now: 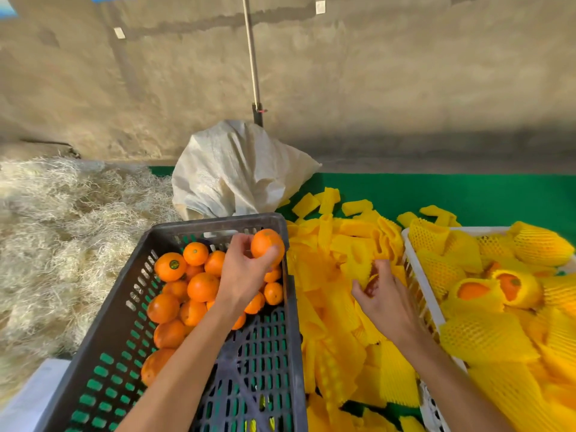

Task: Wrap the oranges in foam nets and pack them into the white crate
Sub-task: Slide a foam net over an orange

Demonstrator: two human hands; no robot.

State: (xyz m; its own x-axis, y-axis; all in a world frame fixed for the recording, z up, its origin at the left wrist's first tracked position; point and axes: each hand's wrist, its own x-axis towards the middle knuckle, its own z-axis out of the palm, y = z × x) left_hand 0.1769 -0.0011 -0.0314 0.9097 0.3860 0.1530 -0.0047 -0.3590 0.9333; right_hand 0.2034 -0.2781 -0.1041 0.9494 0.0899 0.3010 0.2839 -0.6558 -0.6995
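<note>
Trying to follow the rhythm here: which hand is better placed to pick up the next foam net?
The right hand: its fingers already rest among the loose yellow foam nets between the crates, while the left hand holds an orange.

**Green counter and its load**

A green-covered counter (452, 191) is being taken up by four things resting on it. A dark slotted crate (124, 353) is sitting at the left, and a white crate (419, 285) at the right. Between them, a heap of loose yellow foam nets (330, 260) is being spread over the green surface, touching both crates. A crumpled white sack (237, 173) is being propped at the far edge, just behind the dark crate.
</note>
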